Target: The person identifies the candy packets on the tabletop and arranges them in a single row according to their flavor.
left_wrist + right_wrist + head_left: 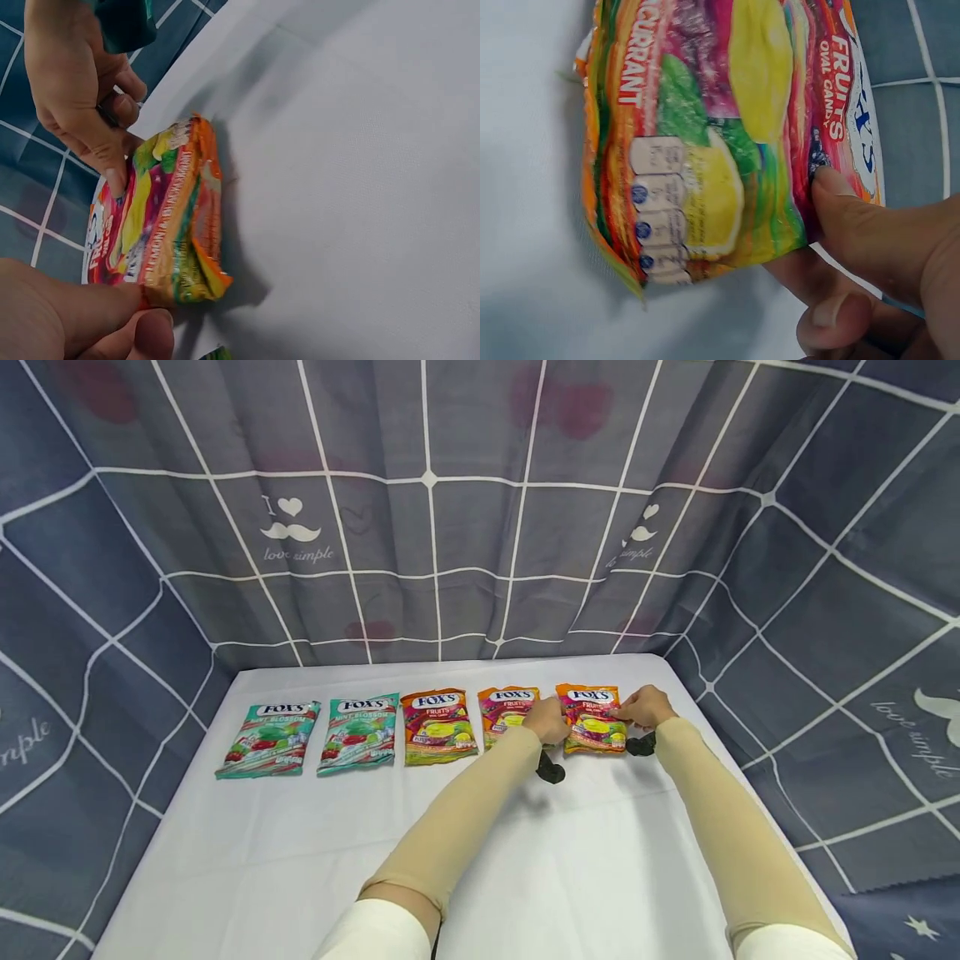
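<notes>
Both hands hold an orange and red bag of Fox's fruit candy point(595, 720) at the right end of a row. The left hand point(547, 721) pinches its left edge, thumb on top, as the left wrist view shows. On the opposite edge the right hand point(647, 707) grips the bag, its thumb point(847, 202) on the printed front and fingers beneath. Just left of it, a second orange fruit candy bag point(504, 710) lies partly hidden behind the left hand. A third fruit candy bag point(438, 727) lies further left.
Two teal mint candy bags point(270, 739) lie at the left of the row. The white-covered table point(247, 860) meets a dark gridded curtain point(465, 527) along its back and sides. Dark straps or camera parts point(551, 768) hang below the wrists.
</notes>
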The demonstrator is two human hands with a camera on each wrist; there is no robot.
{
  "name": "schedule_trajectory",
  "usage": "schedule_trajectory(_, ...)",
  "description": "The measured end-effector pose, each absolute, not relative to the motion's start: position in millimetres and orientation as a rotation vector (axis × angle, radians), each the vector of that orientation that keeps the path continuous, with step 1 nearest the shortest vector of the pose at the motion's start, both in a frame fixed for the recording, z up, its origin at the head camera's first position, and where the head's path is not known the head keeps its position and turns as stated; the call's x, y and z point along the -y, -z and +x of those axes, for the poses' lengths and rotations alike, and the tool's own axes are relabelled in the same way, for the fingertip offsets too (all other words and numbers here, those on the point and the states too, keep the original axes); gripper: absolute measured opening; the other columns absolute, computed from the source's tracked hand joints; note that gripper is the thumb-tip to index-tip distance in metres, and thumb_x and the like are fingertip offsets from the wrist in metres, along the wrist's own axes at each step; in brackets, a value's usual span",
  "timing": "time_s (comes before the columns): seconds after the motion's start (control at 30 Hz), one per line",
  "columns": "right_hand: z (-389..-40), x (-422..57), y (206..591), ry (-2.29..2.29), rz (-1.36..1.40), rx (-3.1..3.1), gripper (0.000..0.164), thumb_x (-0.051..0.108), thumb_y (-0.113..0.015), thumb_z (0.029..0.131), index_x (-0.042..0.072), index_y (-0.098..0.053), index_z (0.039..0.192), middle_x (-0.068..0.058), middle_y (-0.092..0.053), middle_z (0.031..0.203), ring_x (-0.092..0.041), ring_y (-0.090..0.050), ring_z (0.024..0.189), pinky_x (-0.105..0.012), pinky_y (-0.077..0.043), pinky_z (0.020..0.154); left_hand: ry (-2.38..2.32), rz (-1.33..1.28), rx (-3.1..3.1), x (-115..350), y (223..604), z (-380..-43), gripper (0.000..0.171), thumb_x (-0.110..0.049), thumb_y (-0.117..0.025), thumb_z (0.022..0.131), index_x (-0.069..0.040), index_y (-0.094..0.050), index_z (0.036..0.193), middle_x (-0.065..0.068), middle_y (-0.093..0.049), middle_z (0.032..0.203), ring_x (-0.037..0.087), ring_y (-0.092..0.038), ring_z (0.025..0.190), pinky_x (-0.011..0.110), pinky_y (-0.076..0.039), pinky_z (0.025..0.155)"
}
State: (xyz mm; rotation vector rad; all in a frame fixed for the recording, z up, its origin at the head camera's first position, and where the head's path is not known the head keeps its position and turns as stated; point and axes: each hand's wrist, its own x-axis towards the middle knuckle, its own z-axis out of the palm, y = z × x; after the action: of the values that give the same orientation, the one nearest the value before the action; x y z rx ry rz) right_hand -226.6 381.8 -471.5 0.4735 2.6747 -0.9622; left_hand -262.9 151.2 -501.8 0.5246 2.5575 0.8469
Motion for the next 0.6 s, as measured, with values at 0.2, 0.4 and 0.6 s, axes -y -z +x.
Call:
schedule_trajectory(0.2, -234, -378, 483, 0.978, 0.501, -2.689, 0.032, 0.024, -0.081, 0.101, -0.008, -0.076, 0.104, -0.006, -0.067, 0.072, -0.011, -0.051, 0.058, -0.026, -0.047, 0.054, -0.846, 0.500, -2.577, -155, 525, -276, 0.019, -0.019, -0.080, 0.100, -0.004, -0.071, 0.108, 0.005, -0.065, 0.088, 0.019, -0.059, 0.070, 0.031, -0.052, 0.059)
schedule_trajectory(0.4, -230, -375, 484, 1.002, 0.531, -2.678, 0.031, 0.023, -0.080, 0.102, -0.008, -0.076, 0.103, -0.008, -0.068, 0.073, -0.012, -0.052, 0.060, -0.027, -0.047, 0.055, -0.812, 0.488, -2.632, -156, 516, -266, 0.021, -0.023, -0.078, 0.102, -0.009, -0.068, 0.091, 0.003, -0.061, 0.078, 0.018, -0.060, 0.065, 0.032, -0.052, 0.058)
schedule_trajectory(0.6, -229, -378, 485, 1.017, 0.554, -2.685, 0.031, 0.024, -0.080, 0.103, -0.007, -0.076, 0.103, -0.007, -0.066, 0.071, -0.012, -0.051, 0.059, -0.026, -0.045, 0.053, -0.812, 0.490, -2.610, -163, 526, -274, 0.019, -0.023, -0.080, 0.100, -0.007, -0.069, 0.098, 0.005, -0.064, 0.085, 0.020, -0.062, 0.071, 0.034, -0.053, 0.062)
